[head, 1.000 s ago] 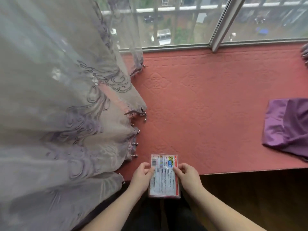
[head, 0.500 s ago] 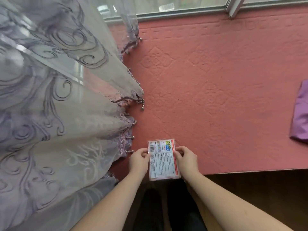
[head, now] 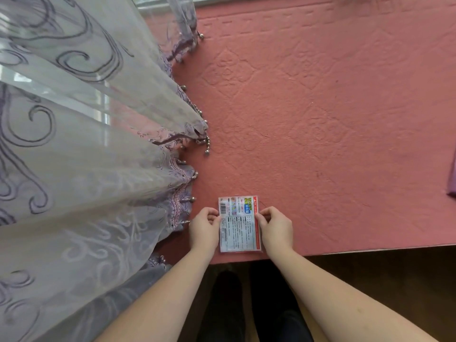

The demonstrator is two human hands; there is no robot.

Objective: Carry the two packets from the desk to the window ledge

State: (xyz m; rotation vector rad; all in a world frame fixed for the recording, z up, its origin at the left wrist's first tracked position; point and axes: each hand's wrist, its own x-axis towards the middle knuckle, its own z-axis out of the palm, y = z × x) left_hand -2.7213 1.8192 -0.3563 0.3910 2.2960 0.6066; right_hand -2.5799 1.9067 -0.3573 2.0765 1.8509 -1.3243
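A flat packet (head: 239, 224) with white printed back, red border and a barcode lies over the near edge of the window ledge, which is covered by a pink embossed mat (head: 320, 119). My left hand (head: 204, 229) pinches its left edge and my right hand (head: 274, 228) pinches its right edge. I see only one packet face; whether a second packet lies under it, I cannot tell.
A sheer grey curtain (head: 86, 144) with purple swirls and beaded hem hangs over the ledge's left part, close to my left hand. A purple cloth (head: 452, 178) shows at the right edge. Dark wooden floor (head: 382, 280) and my legs lie below the ledge.
My view has tilted down and closer to the ledge. Both hands have carried the packet forward, from in front of the edge to over the mat.
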